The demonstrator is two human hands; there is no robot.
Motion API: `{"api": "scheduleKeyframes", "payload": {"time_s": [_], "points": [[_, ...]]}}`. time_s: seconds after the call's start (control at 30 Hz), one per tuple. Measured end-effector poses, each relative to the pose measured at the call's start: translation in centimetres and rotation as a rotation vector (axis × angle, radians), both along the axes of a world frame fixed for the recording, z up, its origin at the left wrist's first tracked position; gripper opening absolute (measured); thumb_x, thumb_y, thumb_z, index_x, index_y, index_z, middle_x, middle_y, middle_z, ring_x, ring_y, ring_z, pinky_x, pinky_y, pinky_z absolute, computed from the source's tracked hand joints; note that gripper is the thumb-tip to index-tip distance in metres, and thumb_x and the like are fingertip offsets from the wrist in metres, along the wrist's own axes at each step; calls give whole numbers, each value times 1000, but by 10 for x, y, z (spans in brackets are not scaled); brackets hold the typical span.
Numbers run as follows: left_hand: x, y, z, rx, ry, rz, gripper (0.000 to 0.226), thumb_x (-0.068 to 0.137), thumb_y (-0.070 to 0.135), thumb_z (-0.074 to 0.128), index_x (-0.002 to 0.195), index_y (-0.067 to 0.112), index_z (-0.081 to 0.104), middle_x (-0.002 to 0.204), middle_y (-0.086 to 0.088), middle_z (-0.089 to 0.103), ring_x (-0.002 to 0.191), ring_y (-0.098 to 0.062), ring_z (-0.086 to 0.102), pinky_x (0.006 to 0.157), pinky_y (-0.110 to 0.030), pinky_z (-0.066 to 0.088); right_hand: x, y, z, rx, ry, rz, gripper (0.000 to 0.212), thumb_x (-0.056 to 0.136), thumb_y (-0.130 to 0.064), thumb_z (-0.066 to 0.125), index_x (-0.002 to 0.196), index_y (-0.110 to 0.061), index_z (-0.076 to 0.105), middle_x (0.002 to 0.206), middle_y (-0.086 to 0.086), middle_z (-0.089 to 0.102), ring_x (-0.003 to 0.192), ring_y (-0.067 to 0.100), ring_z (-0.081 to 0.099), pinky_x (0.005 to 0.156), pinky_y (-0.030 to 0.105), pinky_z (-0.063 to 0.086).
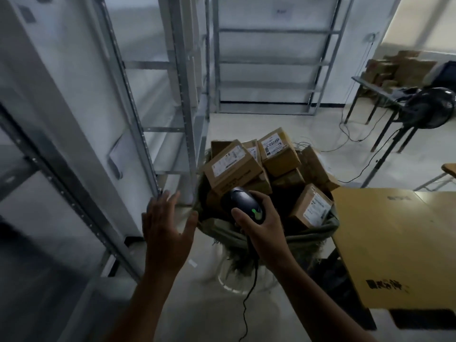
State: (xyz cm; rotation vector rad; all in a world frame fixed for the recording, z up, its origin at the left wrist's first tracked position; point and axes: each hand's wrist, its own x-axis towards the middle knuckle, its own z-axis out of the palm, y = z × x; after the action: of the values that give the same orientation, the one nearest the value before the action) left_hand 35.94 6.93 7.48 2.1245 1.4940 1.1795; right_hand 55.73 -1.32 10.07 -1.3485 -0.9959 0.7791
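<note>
Scanner (243, 203) gripped in right hand (259, 224) over boxes (232, 166) — left hand (165, 230) spread, holding nothing.

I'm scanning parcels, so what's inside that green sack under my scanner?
Cardboard boxes with shipping labels, piled higher than the sack. The scanner in your right hand covers part of the pile, and whatever lies deeper is hidden.

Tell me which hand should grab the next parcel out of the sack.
Left. The left hand is open and free, close beside the rim of the sack, while the right hand grips the scanner above the parcels.
</note>
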Motion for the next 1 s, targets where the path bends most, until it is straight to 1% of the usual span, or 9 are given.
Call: {"api": "scheduleKeyframes", "payload": {"time_s": [0.13, 0.2, 0.33, 0.43, 0.53, 0.67, 0.8, 0.87, 1.0], "points": [[-53, -48, 0, -12, -11, 120, 70, 92, 59, 48, 148, 17, 52, 157, -10, 46, 150, -37, 32, 118, -66, 29, -46, -24, 5, -14, -18, 75, 71, 73, -51, 81, 134, -30, 52, 127, -8, 57, 111, 13, 65, 90, 37, 62], [-78, -73, -3, -16, -1, 171, 69, 93, 58, 49, 147, 16, 53, 155, -11, 48, 149, -34, 34, 117, -65, 30, -71, -36, 2, -11, -42, 116, 74, 72, -56, 85, 134, -31, 53, 126, -9, 57, 109, 16, 67, 88, 37, 62], [-122, -127, -13, -91, -6, 282, 69, 92, 61, 48, 148, 20, 52, 157, -6, 46, 152, -29, 27, 119, -64, 29, -119, -64, -5, -26, -26, 235, 65, 75, -50, 81, 132, -33, 54, 123, -6, 62, 103, 25, 72, 82, 35, 63], [-152, -161, -19, -102, -10, 354, 66, 93, 60, 48, 146, 23, 54, 156, -3, 47, 150, -31, 33, 116, -65, 32, -148, -77, -11, -58, -43, 321, 65, 72, -56, 82, 129, -40, 56, 120, -8, 66, 100, 22, 73, 85, 44, 64], [-182, -186, -25, -96, 0, 452, 64, 93, 58, 50, 145, 21, 55, 153, -4, 51, 149, -33, 35, 118, -65, 29, -175, -82, -15, -65, -37, 403, 62, 71, -59, 86, 124, -43, 58, 118, -7, 69, 98, 24, 74, 87, 47, 62], [-211, -208, -26, -160, 5, 574, 72, 93, 63, 46, 150, 21, 50, 158, -4, 45, 154, -29, 27, 126, -58, 17, -207, -77, -15, -64, -48, 559, 48, 82, -31, 84, 118, -45, 56, 112, -2, 71, 81, 21, 75, 70, 37, 64], [-221, -212, -26, -164, -12, 687, 76, 89, 64, 43, 149, 19, 53, 156, -5, 48, 154, -29, 28, 127, -56, 15, -225, -61, -15, -94, -39, 740, 63, 82, -18, 84, 133, -30, 50, 114, -4, 68, 91, 5, 73, 72, 19, 58], [-221, -207, -25, -174, -6, 727, 75, 89, 64, 43, 150, 21, 51, 157, -3, 47, 155, -27, 26, 127, -54, 14, -227, -49, -16, -117, -45, 811, 69, 82, -15, 83, 138, -28, 46, 116, -1, 67, 87, 4, 74, 69, 17, 57], [-217, -189, -28, -181, 34, 794, 73, 90, 65, 43, 150, 22, 51, 156, -1, 48, 154, -26, 27, 127, -54, 16, -227, -17, -20, -134, -86, 901, 65, 86, -13, 80, 135, -31, 41, 117, 5, 64, 72, 5, 72, 60, 18, 55]]}}
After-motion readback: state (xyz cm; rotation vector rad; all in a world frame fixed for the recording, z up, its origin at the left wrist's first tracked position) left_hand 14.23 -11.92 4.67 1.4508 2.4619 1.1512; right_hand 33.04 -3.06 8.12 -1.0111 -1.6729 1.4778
